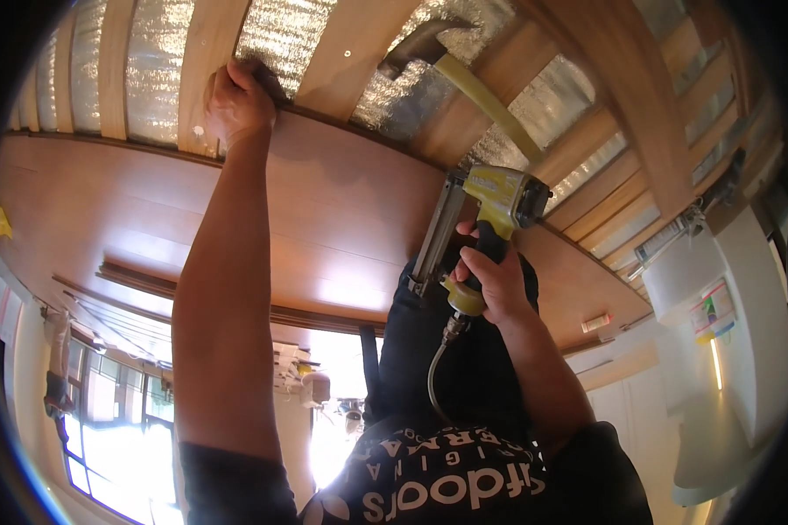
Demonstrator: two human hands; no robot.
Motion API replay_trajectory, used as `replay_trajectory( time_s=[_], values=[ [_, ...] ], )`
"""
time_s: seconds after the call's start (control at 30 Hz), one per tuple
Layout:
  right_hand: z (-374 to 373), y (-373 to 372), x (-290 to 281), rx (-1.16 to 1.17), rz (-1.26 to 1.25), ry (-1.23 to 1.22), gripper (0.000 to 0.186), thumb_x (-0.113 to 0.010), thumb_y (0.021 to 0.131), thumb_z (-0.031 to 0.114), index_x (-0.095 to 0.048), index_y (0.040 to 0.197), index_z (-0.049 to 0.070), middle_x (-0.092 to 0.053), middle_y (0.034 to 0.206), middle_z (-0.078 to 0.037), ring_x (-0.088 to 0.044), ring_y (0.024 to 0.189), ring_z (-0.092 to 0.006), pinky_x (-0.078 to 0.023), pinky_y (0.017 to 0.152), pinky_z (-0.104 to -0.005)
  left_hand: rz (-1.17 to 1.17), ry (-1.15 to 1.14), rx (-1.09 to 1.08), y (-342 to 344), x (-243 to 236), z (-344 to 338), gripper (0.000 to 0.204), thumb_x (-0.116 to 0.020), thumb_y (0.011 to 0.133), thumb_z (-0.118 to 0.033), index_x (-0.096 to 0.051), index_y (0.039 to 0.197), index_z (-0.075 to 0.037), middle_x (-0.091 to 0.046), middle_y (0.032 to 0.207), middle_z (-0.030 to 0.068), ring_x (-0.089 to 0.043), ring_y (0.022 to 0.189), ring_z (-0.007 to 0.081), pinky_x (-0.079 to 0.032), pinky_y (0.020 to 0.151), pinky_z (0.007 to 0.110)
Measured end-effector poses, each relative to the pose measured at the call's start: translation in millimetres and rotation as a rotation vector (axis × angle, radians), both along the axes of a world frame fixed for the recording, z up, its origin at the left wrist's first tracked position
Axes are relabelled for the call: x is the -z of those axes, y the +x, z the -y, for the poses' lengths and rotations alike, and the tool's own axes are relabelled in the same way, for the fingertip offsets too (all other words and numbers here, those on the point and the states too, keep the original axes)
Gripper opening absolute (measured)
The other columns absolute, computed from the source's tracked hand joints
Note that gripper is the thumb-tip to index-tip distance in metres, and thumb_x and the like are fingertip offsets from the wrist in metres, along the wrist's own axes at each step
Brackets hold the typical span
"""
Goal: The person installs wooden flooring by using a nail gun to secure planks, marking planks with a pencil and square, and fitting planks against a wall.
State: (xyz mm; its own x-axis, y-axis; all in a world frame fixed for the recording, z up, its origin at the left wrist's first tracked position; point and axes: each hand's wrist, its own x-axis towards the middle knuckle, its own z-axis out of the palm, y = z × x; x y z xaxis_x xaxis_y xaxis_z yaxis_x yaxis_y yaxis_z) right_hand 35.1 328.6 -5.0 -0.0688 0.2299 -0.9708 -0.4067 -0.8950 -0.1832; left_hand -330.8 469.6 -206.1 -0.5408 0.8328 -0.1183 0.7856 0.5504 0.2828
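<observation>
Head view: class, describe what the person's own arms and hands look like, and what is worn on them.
Both forearms are bare, and the left hand and right hand wear no gloves. Short dark sleeves end above the elbows. No watch or rings show.

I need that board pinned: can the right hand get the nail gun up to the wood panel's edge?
Probably yes. The right hand grips the yellow nail gun just below the wood panel, nothing between them. The left hand presses the edge further left, clear of the way.
</observation>
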Motion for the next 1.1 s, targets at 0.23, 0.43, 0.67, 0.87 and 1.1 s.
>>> replay_trajectory(
  time_s=[0.23,0.43,0.67,0.87,1.1],
  values=[
    [20,69,-7,-0.114,0.018,-0.002,0.063,-0.067,0.095,0.001,-0.044,0.153,0.008,-0.064,0.105,-0.006,-0.065,0.078,-0.0152,-0.059,0.074,-0.0356,-0.046,0.007,-0.057,-15,8,5,0.046,-0.043,0.107,-0.042,-0.076,0.109,-0.01,-0.075,0.114,0.0163,-0.069,0.107,0.0416,-0.055,0.093,0.05],
    [43,130,-5,-0.113,0.045,0.033,0.06,-0.068,0.096,0.004,-0.049,0.153,0.007,-0.063,0.111,-0.005,-0.064,0.076,-0.0136,-0.059,0.071,-0.0349,-0.051,0.058,-0.048,57,-4,28,0.038,-0.05,0.108,-0.033,-0.074,0.092,-0.009,-0.072,0.09,0.0153,-0.068,0.072,0.0347,-0.054,0.063,0.048],
    [58,138,1,-0.102,0.015,0.005,0.052,-0.068,0.098,0.005,-0.05,0.146,0.004,-0.065,0.093,-0.005,-0.065,0.074,-0.0139,-0.058,0.07,-0.0339,0.415,0.315,0.681,322,-14,125,0.028,-0.076,0.089,-0.023,-0.06,0.068,-0.015,-0.061,0.073,0.0058,-0.064,0.067,0.0272,-0.052,0.058,0.043],
    [56,156,1,-0.091,0.009,0.035,0.055,-0.07,0.095,0.002,-0.05,0.146,0.006,-0.065,0.093,-0.006,-0.064,0.072,-0.0144,-0.058,0.071,-0.0341,0.224,0.179,0.674,329,-12,126,0.031,-0.071,0.097,-0.034,-0.065,0.072,-0.016,-0.064,0.076,0.0035,-0.066,0.064,0.028,-0.053,0.054,0.043],
    [85,175,9,-0.059,0.009,0.027,0.057,-0.07,0.095,0.002,-0.05,0.147,0.007,-0.063,0.102,-0.005,-0.064,0.074,-0.0132,-0.059,0.073,-0.0342,0.224,0.168,0.635,336,-18,127,0.03,-0.072,0.096,-0.032,-0.064,0.072,-0.016,-0.064,0.076,0.0022,-0.067,0.066,0.0274,-0.055,0.057,0.042]
  ],
)
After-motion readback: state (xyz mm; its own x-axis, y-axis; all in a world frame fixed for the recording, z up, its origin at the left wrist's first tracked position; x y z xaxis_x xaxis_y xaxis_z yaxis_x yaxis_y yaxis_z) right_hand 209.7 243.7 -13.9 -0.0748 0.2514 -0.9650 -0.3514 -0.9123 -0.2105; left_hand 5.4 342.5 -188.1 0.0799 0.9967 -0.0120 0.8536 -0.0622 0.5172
